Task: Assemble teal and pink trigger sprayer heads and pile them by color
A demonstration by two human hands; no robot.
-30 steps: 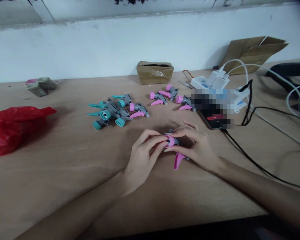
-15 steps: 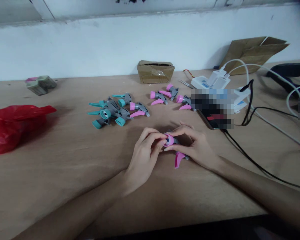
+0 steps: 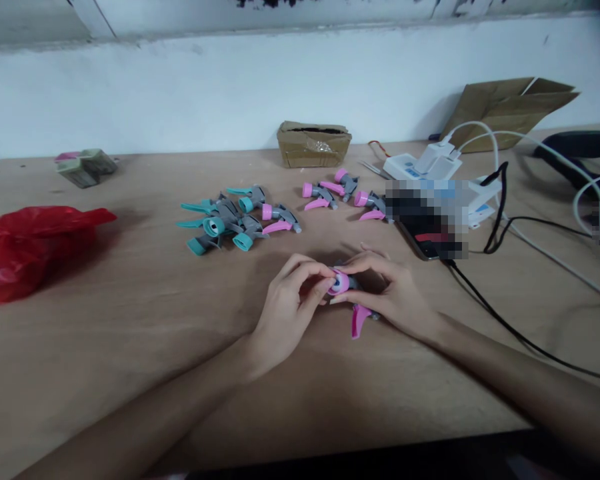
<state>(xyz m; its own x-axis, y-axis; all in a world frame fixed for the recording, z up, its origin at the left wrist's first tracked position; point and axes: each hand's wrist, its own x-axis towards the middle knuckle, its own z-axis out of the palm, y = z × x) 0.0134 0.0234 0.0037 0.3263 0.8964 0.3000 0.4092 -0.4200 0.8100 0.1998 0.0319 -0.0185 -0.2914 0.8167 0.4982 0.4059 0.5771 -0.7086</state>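
Between left grip (image 3: 286, 303) and right grip (image 3: 404, 293) lies a pink-collared sprayer (image 3: 342, 283).

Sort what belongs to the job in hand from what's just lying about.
In the job:
pink spray head in the right hand, left hand at its collar
probably the other pink spray heads and teal spray heads

Lying about, seemingly:
red plastic bag
small cardboard box
larger cardboard box
phone
white chargers
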